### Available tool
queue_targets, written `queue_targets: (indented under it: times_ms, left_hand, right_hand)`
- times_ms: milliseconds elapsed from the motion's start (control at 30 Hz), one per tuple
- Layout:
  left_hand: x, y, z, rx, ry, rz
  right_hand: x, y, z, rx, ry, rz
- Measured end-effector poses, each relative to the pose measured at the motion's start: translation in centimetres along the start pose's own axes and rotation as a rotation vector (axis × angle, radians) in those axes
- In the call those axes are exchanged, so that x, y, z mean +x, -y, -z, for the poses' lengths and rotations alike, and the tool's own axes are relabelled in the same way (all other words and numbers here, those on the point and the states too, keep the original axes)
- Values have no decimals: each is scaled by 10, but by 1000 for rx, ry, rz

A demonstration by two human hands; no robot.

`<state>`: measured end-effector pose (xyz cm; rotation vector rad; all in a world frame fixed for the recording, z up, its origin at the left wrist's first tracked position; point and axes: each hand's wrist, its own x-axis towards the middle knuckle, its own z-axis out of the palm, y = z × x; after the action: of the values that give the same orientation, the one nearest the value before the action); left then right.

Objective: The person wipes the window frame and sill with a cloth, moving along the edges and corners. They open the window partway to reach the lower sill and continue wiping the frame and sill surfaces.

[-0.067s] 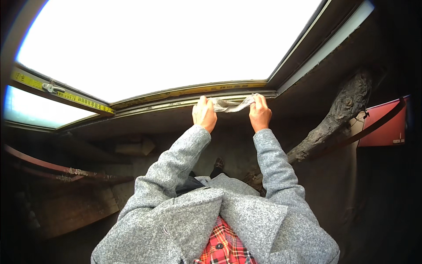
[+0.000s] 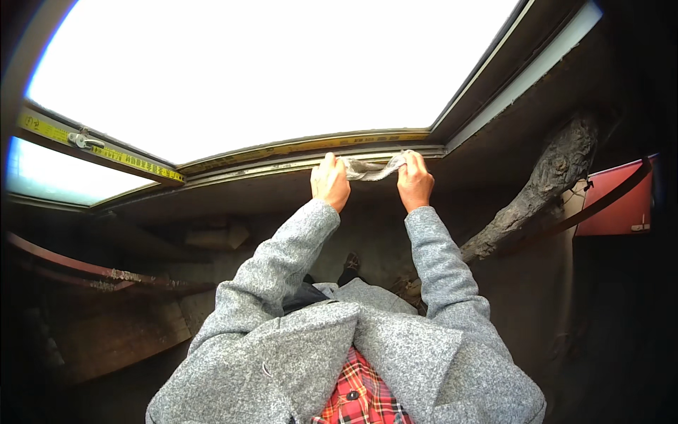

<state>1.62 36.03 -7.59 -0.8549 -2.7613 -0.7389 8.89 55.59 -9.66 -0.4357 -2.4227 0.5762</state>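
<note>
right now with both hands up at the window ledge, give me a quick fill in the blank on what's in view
1. The left hand and right hand together hold a crumpled pale ____ stretched between them.
2. Both sleeves are made of speckled ____ cloth.
3. Under the open coat shows a shirt in a red ____ pattern.
4. The yellow strip runs along the window frame on the person's ____ side.

Missing words: cloth; grey; plaid; left

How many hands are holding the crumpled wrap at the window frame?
2. The left hand grips the left end of the wrap, and the right hand grips its right end, both raised against the window frame. No other hands show.
</note>
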Motion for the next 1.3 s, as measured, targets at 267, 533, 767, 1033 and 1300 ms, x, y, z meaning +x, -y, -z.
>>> queue_targets:
  times_ms: [267,533,767,1033,1300]
  left_hand:
    - [2,9,-21,-344,52,54]
    - [-20,72,2,-1235,81,630]
    - [-102,122,132,-1342,171,655]
    - [-186,252,128,-362,79,600]
    - [-160,233,147,-570,-54,876]
  right_hand:
    - [-15,67,-46,171,123,36]
    - [-24,131,-76,539,298,-153]
    - [-51,199,-22,873,477,-125]
    - [-84,192,-31,402,526,84]
    - [-86,208,-33,355,510,143]
